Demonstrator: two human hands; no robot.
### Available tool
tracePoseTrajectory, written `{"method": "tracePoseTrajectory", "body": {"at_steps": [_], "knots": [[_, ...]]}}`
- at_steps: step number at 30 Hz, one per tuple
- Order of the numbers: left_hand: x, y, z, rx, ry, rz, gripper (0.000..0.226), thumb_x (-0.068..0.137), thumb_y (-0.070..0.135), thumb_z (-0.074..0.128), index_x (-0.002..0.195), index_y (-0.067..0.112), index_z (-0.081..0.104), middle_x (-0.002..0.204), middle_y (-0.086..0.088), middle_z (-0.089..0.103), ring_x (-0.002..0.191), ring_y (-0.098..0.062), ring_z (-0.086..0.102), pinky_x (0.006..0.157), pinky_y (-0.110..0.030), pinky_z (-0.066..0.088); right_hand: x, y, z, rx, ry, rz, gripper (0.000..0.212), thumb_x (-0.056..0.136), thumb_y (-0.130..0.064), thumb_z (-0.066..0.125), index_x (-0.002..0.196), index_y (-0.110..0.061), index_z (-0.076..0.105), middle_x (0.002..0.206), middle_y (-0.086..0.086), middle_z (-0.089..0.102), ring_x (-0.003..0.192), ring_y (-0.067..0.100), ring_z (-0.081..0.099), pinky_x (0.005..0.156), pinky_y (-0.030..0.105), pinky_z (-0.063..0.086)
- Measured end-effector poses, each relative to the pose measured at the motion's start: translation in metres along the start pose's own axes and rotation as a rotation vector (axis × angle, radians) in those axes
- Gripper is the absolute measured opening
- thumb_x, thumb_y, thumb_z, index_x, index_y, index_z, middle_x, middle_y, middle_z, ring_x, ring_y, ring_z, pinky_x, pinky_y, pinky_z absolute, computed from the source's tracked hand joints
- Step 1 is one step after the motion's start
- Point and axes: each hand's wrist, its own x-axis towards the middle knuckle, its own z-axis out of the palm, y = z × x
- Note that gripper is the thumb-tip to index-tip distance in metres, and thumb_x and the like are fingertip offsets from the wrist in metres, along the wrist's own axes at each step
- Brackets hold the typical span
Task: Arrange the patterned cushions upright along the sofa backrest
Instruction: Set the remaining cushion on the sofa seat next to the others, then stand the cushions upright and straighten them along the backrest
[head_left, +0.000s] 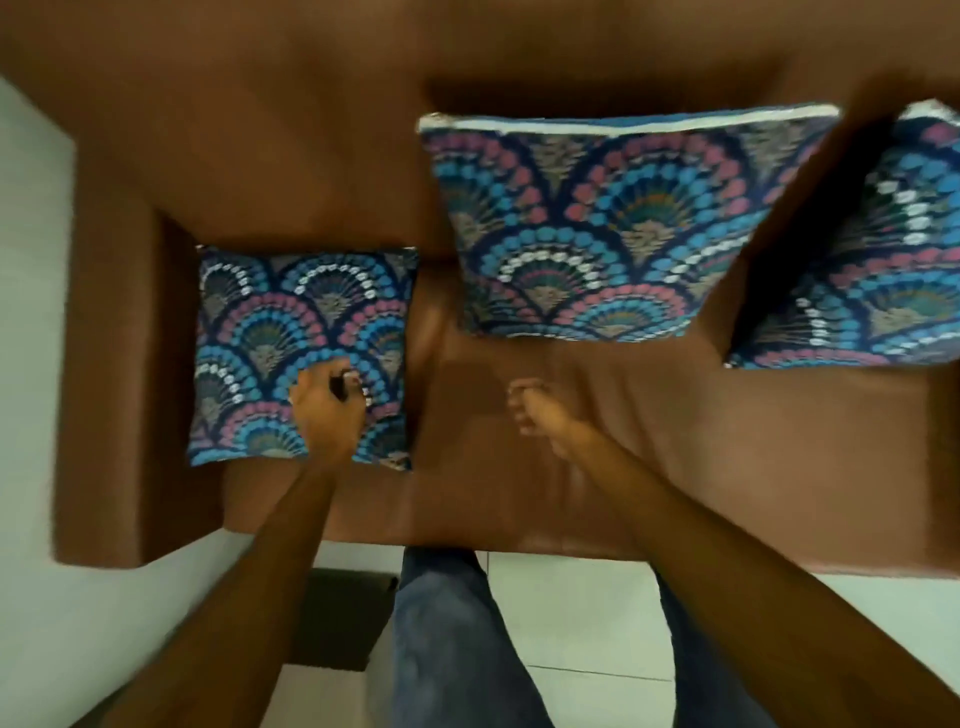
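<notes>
Three cushions with a blue, pink and white fan pattern are on a brown sofa (649, 431). The left cushion (291, 322) lies flat on the seat beside the left armrest. The middle cushion (608, 223) stands leaning against the backrest. The right cushion (872, 260) also leans upright and is cut off by the frame edge. My left hand (327, 410) is over the lower right part of the flat cushion with curled fingers; blur hides whether it grips the fabric. My right hand (535, 410) hovers over bare seat in front of the middle cushion, fingers curled, holding nothing.
The left armrest (104, 364) borders the flat cushion. The backrest (311, 130) runs along the top of the view. My legs in jeans (452, 639) stand at the sofa's front edge on a pale tiled floor, with a dark mat (343, 613) by my left leg.
</notes>
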Motion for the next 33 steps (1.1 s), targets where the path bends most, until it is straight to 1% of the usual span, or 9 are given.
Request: {"method": "tracePoseTrajectory", "body": {"at_steps": [3, 5, 8, 12, 15, 21, 26, 30, 33], "knots": [[0.062, -0.037, -0.037, 0.125, 0.001, -0.111, 0.056, 0.103, 0.036, 0.067, 0.145, 0.001, 0.054, 0.153, -0.030, 0.047, 0.136, -0.052, 0.050, 0.115, -0.063, 0.040, -0.036, -0.058, 0.088, -0.002, -0.016, -0.127, 0.032, 0.105, -0.031, 0.059, 0.133, -0.018, 0.066, 0.124, 0.004, 0.068, 0.095, 0.013, 0.062, 0.078, 0.033, 0.056], [0.098, -0.044, -0.057, 0.136, -0.044, -0.146, 0.076, 0.100, 0.052, 0.066, 0.159, 0.012, 0.040, 0.170, -0.019, 0.031, 0.155, -0.044, 0.033, 0.126, -0.063, 0.022, -0.041, -0.082, 0.133, 0.016, -0.075, -0.166, 0.054, 0.098, -0.044, 0.070, 0.146, -0.020, 0.056, 0.139, -0.001, 0.062, 0.117, 0.016, 0.060, 0.092, 0.037, 0.055], [0.154, -0.070, -0.074, 0.088, -0.144, -0.210, 0.110, 0.085, 0.078, 0.067, 0.169, 0.027, 0.018, 0.179, -0.007, 0.013, 0.164, -0.037, 0.018, 0.128, -0.064, 0.014, -0.023, -0.106, 0.179, 0.004, -0.098, -0.233, 0.064, 0.094, -0.039, 0.078, 0.149, -0.021, 0.050, 0.123, -0.019, 0.061, 0.114, 0.011, 0.058, 0.114, 0.045, 0.047], [0.198, -0.086, -0.089, -0.390, -0.277, -0.339, 0.107, 0.084, 0.055, 0.085, 0.166, 0.016, 0.028, 0.167, -0.005, 0.042, 0.154, -0.027, 0.042, 0.126, -0.038, 0.034, -0.006, -0.120, 0.202, 0.096, -0.079, -0.268, 0.063, 0.091, -0.028, 0.083, 0.146, -0.018, 0.054, 0.132, -0.005, 0.066, 0.123, 0.024, 0.062, 0.116, 0.048, 0.049], [0.209, -0.096, -0.099, -0.534, -0.383, -0.419, 0.124, 0.057, 0.064, 0.097, 0.159, 0.018, 0.042, 0.151, 0.004, 0.058, 0.139, -0.021, 0.055, 0.124, -0.043, 0.043, -0.004, -0.122, 0.205, 0.095, -0.028, -0.239, 0.058, 0.088, -0.026, 0.085, 0.140, -0.016, 0.059, 0.142, 0.001, 0.066, 0.136, 0.030, 0.060, 0.118, 0.053, 0.047], [0.169, -0.095, -0.113, -0.757, -0.285, -0.183, 0.108, 0.061, 0.033, 0.100, 0.152, 0.023, 0.043, 0.146, 0.005, 0.062, 0.137, -0.017, 0.062, 0.113, -0.045, 0.056, -0.034, -0.116, 0.180, 0.080, 0.163, -0.591, 0.081, 0.080, 0.003, 0.087, 0.146, -0.014, 0.043, 0.135, 0.006, 0.067, 0.124, 0.021, 0.068, 0.101, 0.043, 0.061], [0.181, -0.059, -0.115, -0.814, -0.293, 0.084, 0.104, 0.066, 0.014, 0.097, 0.151, 0.018, 0.036, 0.151, -0.001, 0.057, 0.140, -0.015, 0.060, 0.113, -0.043, 0.056, -0.044, -0.149, 0.139, 0.038, 0.192, -0.714, 0.093, 0.071, -0.019, 0.097, 0.146, -0.025, 0.043, 0.150, 0.015, 0.057, 0.139, 0.029, 0.059, 0.111, 0.058, 0.053], [0.217, -0.023, -0.126, -0.926, -0.345, 0.049, 0.080, 0.092, 0.024, 0.079, 0.158, 0.012, 0.037, 0.156, -0.011, 0.056, 0.142, -0.024, 0.060, 0.108, -0.035, 0.057, -0.050, -0.172, 0.127, 0.172, 0.192, -0.692, 0.085, 0.084, 0.005, 0.083, 0.153, -0.012, 0.037, 0.144, 0.007, 0.061, 0.121, 0.009, 0.070, 0.098, 0.037, 0.063], [0.239, 0.000, -0.138, -1.014, -0.361, 0.008, 0.060, 0.106, 0.042, 0.058, 0.154, 0.008, 0.048, 0.152, -0.013, 0.064, 0.138, -0.029, 0.064, 0.112, -0.046, 0.056, -0.058, -0.195, 0.130, 0.373, 0.205, -0.699, 0.081, 0.092, -0.030, 0.081, 0.158, -0.011, 0.036, 0.148, 0.008, 0.061, 0.127, 0.017, 0.068, 0.103, 0.039, 0.060]]}}
